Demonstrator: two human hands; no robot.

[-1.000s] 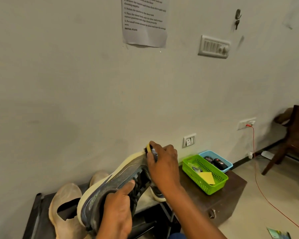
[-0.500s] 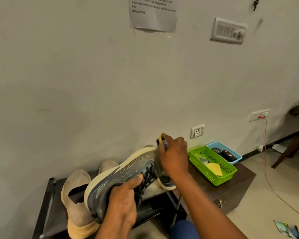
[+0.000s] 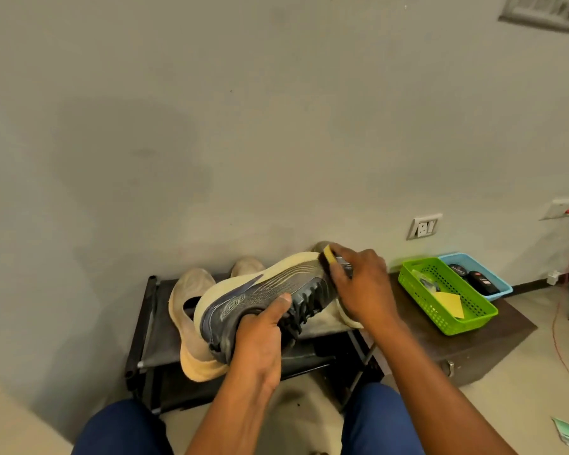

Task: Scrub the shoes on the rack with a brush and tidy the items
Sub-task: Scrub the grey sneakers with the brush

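My left hand (image 3: 260, 336) grips a grey-blue sneaker (image 3: 263, 290) with a cream sole, holding it on its side above the black shoe rack (image 3: 148, 323). My right hand (image 3: 358, 284) holds a brush (image 3: 330, 257) with a yellow back and dark bristles, pressed against the sneaker's toe end. A pair of beige shoes (image 3: 186, 290) lies on the rack's top shelf behind the sneaker, partly hidden by it. Another shoe's cream toe (image 3: 345, 315) shows under my right wrist.
A green basket (image 3: 447, 307) with a yellow cloth and a blue basket (image 3: 473, 267) with dark items stand on a brown trunk (image 3: 473, 349) to the right. A red cable (image 3: 559, 307) hangs from a wall socket. My knees are at the bottom edge.
The camera has tilted down and moved closer, so the rack and my knees now show. Both hands keep their hold; the brush stays at the sneaker's toe.
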